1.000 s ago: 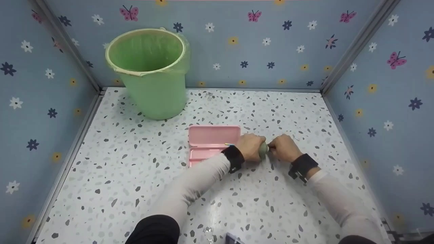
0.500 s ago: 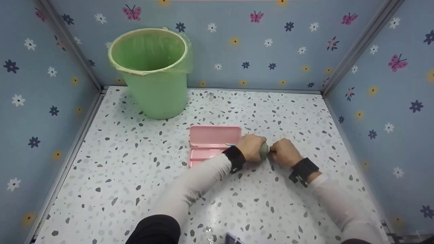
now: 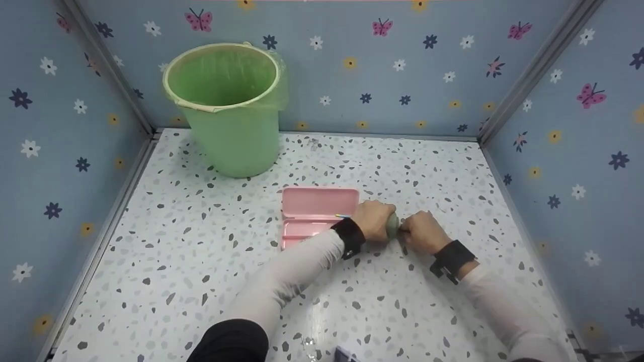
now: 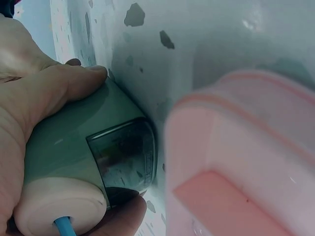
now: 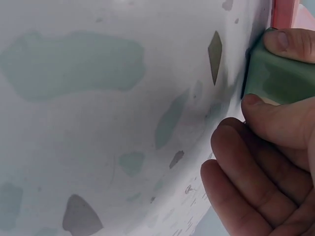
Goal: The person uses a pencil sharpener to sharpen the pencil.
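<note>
My left hand [image 3: 373, 221] grips a green pencil sharpener [image 4: 74, 123], lying on its side close to the tabletop. The sharpener has a dark see-through window [image 4: 123, 157] and a cream round front. A blue pencil [image 4: 64, 226] is in the hole of that front; its yellow-and-blue end shows past my left wrist in the head view. At the sharpener's other end, my right hand [image 3: 425, 234] has curled fingers, with thumb and forefinger pinching the small dark crank, mostly hidden by the fingers. In the right wrist view, the thumb [image 5: 275, 120] is right beside the green body.
A pink pencil case [image 3: 320, 201] lies with its lid up, left of the sharpener and partly behind my left forearm. A green lined bin [image 3: 236, 136] stands at the back left. Flower-patterned walls [image 3: 347, 80] enclose the speckled table [image 3: 201, 251]. A dark object [image 3: 344, 355] shows at the front edge.
My right hand has shifted slightly toward me at the crank end. The left hand and the sharpener stay in place; the head view has moved a little.
</note>
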Demonstrator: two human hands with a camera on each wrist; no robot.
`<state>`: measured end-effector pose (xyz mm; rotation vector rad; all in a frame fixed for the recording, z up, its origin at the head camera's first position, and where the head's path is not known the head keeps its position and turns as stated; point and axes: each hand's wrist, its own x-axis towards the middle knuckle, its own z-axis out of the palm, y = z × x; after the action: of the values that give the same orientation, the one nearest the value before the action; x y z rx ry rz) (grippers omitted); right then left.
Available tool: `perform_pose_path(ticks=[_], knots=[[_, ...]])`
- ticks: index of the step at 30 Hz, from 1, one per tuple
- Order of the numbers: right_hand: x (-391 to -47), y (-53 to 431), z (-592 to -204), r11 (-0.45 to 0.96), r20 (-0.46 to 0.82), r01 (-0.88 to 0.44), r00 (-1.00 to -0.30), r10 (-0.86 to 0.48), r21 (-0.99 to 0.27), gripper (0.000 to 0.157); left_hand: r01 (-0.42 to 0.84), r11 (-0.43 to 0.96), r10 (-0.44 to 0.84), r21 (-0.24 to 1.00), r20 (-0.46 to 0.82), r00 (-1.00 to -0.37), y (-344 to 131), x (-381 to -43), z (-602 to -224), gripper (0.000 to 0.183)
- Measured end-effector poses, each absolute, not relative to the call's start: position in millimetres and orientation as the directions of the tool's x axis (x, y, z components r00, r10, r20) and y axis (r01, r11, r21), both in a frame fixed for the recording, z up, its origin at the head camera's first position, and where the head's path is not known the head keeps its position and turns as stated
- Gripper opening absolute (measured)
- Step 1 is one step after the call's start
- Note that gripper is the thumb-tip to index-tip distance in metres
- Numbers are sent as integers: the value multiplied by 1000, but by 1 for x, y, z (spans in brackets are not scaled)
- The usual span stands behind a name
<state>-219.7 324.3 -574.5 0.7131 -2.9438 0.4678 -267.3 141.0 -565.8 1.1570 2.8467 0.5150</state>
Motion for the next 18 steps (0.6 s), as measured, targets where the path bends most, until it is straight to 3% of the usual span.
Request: perform_pose_path(ticks=[11, 18], knots=[[-211, 321, -570, 846, 132, -460, -888, -441, -271, 15, 651, 688, 667, 319, 75, -741, 141, -265, -565, 43], [-211, 320, -568, 844, 150, -500, -865, -478, -194, 15, 638, 687, 667, 347, 45, -743, 140, -266, -564, 43]])
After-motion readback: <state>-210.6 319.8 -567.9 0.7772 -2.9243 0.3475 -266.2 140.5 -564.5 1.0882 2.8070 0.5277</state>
